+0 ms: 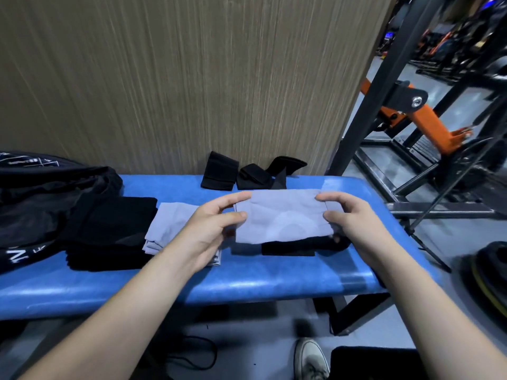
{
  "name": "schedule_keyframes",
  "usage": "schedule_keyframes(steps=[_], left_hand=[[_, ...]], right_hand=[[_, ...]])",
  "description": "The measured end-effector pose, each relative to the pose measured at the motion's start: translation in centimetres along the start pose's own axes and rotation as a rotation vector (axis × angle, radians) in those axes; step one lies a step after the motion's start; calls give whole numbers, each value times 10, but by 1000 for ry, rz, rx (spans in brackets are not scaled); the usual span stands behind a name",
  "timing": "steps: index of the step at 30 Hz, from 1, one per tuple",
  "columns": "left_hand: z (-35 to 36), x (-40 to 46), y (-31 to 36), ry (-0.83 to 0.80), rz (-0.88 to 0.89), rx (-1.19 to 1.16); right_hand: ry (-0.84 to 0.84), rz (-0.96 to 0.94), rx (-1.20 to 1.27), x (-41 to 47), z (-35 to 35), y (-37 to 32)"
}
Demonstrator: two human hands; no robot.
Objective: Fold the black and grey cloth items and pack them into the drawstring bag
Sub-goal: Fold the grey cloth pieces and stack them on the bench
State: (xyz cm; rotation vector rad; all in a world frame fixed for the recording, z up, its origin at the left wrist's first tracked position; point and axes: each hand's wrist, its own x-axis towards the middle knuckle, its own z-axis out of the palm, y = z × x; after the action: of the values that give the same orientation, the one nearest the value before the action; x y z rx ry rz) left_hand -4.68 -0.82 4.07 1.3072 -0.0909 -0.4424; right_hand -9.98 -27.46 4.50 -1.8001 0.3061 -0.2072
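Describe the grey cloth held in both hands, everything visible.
The grey cloth is a light grey, thin, soft-looking fabric folded into a rough rectangle, with a paler curved marking near its middle and faint creases. It is held roughly flat just above the blue bench, the left hand pinching its left edge and the right hand its right edge. Its near edge overlaps a black cloth lying beneath it.

Bag (41,193) left of folded stack (112,231)

Two grey cloths (282,218) (170,229), one drawstring bag (41,204), two hands (211,229) (354,223)
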Motion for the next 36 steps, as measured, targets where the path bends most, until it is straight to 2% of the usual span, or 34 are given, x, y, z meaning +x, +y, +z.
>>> schedule_keyframes(steps=[5,13,23,29,33,36], left_hand=[[7,1,-18,43,28,300],[19,4,-43,23,-48,477],[15,-1,-36,-19,-20,485],[15,-2,-36,-67,-1,455],[18,-2,-33,-88,-13,291],[17,-3,-31,-84,-25,219]], right_hand=[[-30,35,-222,-1,0,8],[-9,-1,-491,-2,-1,18],[-69,-293,-281,-14,29,-2],[-216,-318,-318,-21,72,2],[-284,-280,-391,-23,86,5],[-324,-200,-297,-22,86,6]])
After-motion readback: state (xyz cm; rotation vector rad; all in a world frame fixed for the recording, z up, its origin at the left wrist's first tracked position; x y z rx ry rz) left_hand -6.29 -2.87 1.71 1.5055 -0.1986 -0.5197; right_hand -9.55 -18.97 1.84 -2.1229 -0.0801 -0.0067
